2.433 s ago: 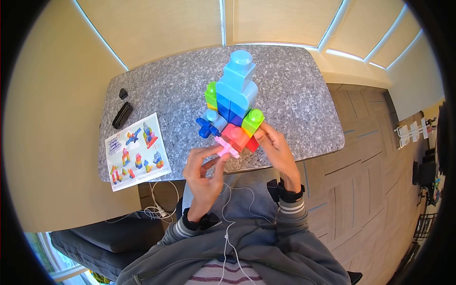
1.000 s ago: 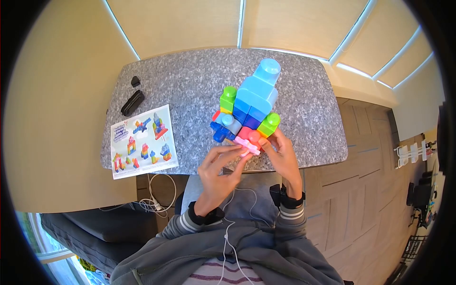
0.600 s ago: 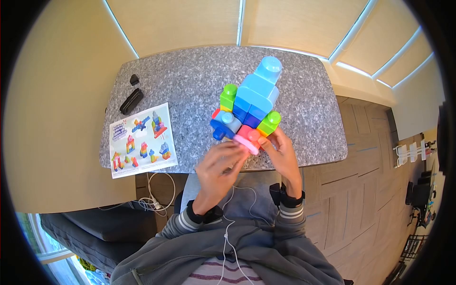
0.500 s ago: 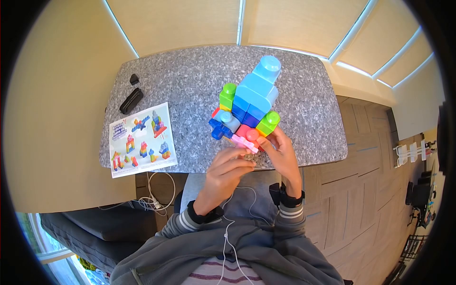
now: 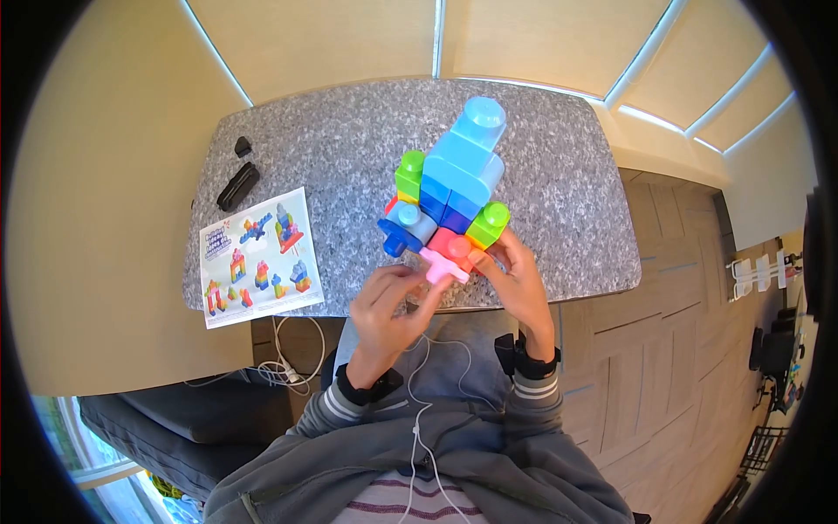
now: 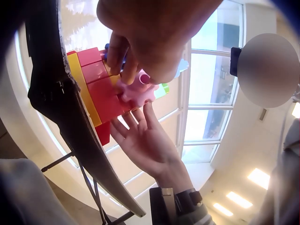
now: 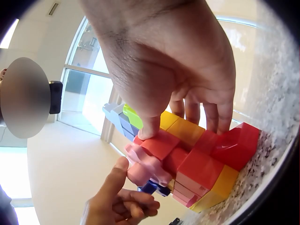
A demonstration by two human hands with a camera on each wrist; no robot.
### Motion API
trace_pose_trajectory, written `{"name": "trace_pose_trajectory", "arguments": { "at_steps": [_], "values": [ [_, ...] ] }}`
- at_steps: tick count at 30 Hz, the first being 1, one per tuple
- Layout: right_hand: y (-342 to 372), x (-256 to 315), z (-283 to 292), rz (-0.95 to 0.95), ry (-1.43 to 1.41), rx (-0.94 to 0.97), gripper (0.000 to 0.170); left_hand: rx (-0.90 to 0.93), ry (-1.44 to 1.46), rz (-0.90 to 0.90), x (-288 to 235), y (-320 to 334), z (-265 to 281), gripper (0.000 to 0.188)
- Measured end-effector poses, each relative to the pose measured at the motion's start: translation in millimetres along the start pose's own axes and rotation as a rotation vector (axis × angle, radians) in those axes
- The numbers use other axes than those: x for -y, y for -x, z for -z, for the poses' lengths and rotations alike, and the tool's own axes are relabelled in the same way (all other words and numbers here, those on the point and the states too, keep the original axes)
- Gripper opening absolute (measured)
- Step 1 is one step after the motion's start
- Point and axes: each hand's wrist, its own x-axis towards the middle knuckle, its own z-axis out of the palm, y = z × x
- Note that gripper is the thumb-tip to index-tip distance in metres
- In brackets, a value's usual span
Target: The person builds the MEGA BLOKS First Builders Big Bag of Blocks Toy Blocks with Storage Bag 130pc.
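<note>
A tall block build [image 5: 456,166] of light blue, blue, green, red and yellow pieces leans at the table's near edge. My right hand [image 5: 517,284] grips its lower right side; in the right wrist view the thumb presses a red block [image 7: 161,143] and the fingers lie behind. A pink gear [image 5: 444,267] sits on the build's near side, a dark blue gear [image 5: 400,237] to its left. My left hand [image 5: 384,314] has its thumb touching the pink gear's edge, the other fingers loosely bent beside it. The left wrist view shows the pink gear [image 6: 139,91] partly behind the left hand.
A printed sheet with pictures of block models [image 5: 262,258] lies at the left of the speckled table [image 5: 559,175]. Behind it are a black case [image 5: 237,186] and a small black object [image 5: 243,147]. A white cable [image 5: 284,371] hangs below the table's left side.
Both gears have turned. My left hand has shifted slightly left and its thumb now meets the pink gear. The build has moved a little left, with my right hand still gripping it.
</note>
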Motion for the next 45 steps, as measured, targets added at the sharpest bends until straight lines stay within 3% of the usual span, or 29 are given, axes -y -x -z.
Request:
{"name": "trace_pose_trajectory", "arguments": {
  "at_steps": [2, 6, 9, 11, 18, 37, 45],
  "values": [
    [0, 1, 0, -0.016, 0.0, 0.001, 0.062, 0.179, -0.014, 0.087, 10, 7, 4, 0.027],
    [0, -1, 0, -0.024, -0.017, 0.003, 0.061, 0.198, 0.095, 0.181, 3, 8, 2, 0.028],
    [1, 3, -1, -0.035, -0.023, 0.008, 0.061, 0.108, 0.106, 0.26, -6, 1, -2, 0.029],
    [2, 2, -1, -0.05, 0.001, -0.013, 0.061, 0.082, 0.093, 0.148, 0, 3, -4, 0.03],
    [3, -2, 2, -0.06, -0.055, 0.027, 0.052, 0.229, 0.058, 0.153, 6, 9, 3, 0.024],
    [2, -6, 6, -0.039, -0.024, 0.041, 0.041, 0.156, 0.087, 0.186, 4, 8, -3, 0.037],
    [3, -1, 7, -0.067, -0.036, 0.042, 0.041, 0.186, 0.062, 0.057, 14, 10, 0, 0.041]
  ]
}}
